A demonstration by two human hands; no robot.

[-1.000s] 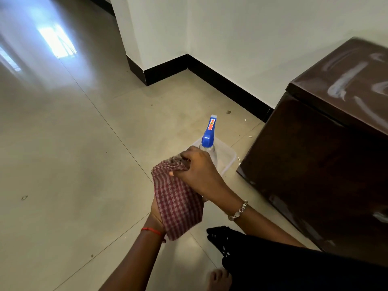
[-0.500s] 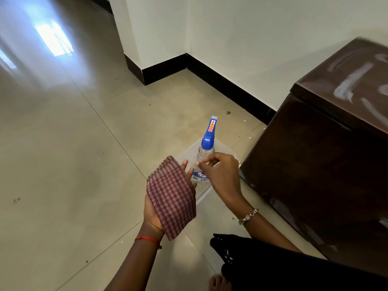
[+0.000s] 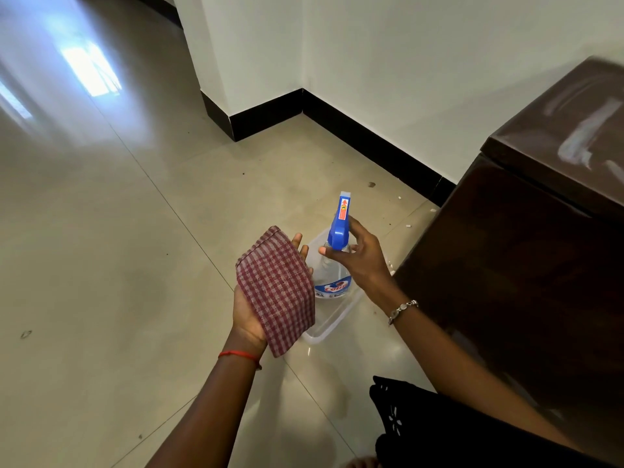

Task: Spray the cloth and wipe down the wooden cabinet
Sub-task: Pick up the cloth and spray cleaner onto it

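Cloth [image 3: 277,292], red-checked, folded, lies on flat left hand [image 3: 244,315]; right grip [image 3: 364,261] holds spray bottle [image 3: 339,231].

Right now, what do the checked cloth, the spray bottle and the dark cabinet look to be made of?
The cloth: woven fabric, likely cotton, matte; red-and-white check weave shows and it drapes.
The spray bottle: clear plastic body, see-through, with a glossy blue plastic trigger head.
The cabinet: dark brown wood or wood veneer, polished; its side and top reflect light, pale smears on top.

floor [image 3: 101,265]: beige glossy tiles | walls [image 3: 405,62]: wht | skirting [image 3: 371,143]: blk | glare [image 3: 91,70]: window refl, top-left
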